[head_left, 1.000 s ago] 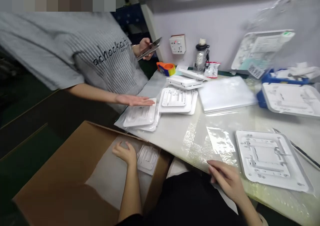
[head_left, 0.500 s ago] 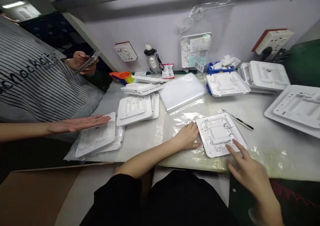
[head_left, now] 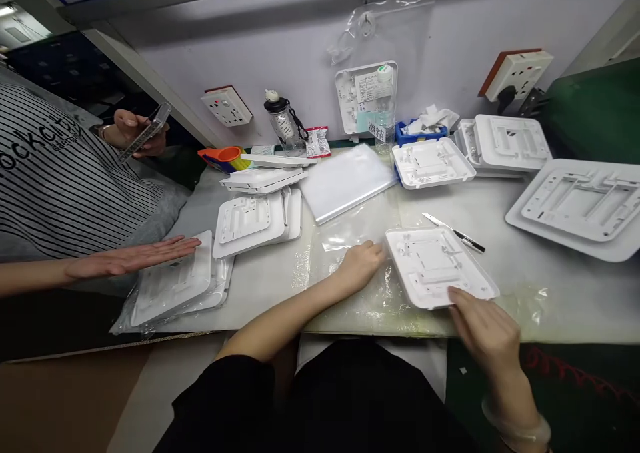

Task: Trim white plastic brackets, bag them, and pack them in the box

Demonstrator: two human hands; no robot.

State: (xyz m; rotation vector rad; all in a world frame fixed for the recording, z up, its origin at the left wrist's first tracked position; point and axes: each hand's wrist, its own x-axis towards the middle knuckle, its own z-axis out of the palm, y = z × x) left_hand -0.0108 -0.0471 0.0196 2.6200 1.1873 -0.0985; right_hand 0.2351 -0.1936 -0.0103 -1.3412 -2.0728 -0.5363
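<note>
A white plastic panel (head_left: 440, 266) with a raised inner frame lies in front of me, its recessed side up. My right hand (head_left: 483, 326) grips its near right edge, fingers on top and the thumb below, hidden. Just left of the panel, my left hand (head_left: 361, 266) rests with curled fingers over a clear plastic bag (head_left: 340, 239); whether the fingers pinch the film is hidden. A small gap separates that hand from the panel. Behind the panel lies a craft knife (head_left: 453, 231) with a black handle.
Panel stacks stand at the left (head_left: 250, 223) and right (head_left: 575, 206). A stack of clear bags (head_left: 345, 179) lies centrally. Another person's flat hand (head_left: 140, 256) rests over bagged panels (head_left: 175, 279). A bottle (head_left: 285, 123) and blue bin (head_left: 423, 133) stand by the wall.
My right hand has closed from spread fingers onto the panel's near edge. The panel has turned slightly, and my left hand has come away from its left edge with fingers curled.
</note>
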